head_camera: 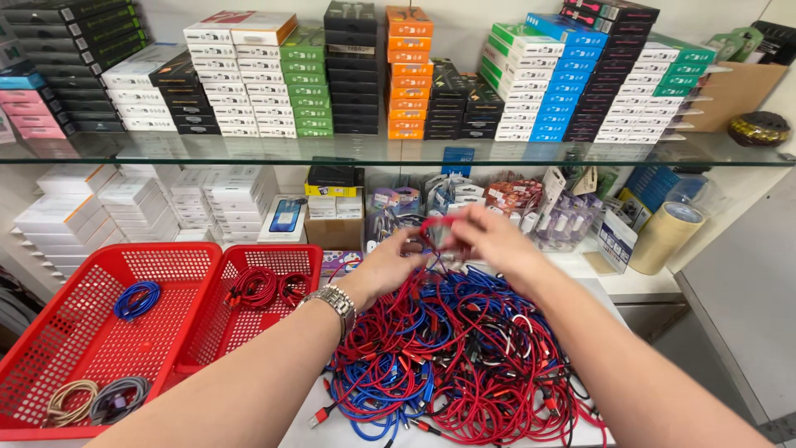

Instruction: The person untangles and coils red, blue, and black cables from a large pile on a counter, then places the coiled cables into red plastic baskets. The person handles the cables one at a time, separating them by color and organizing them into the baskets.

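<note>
Left hand: I see it raised above the far edge of the cable heap, fingers curled and pinching a red cable; a metal watch sits on the wrist.
Right hand: just beside the left, fingers closed on the same red cable, which is blurred between the two hands.
Cable heap: tangled red and blue cables, a few white, covering the middle of the white counter and reaching its near edge.
Small red basket: left of the heap, holding coiled red cables.
Large red basket: at the counter's left end, touching the small one; a coiled blue cable near its far side, beige and grey coils at its near corner.
Glass shelf: above, carrying stacks of coloured boxes.
Tape roll: at the counter's far right corner.
</note>
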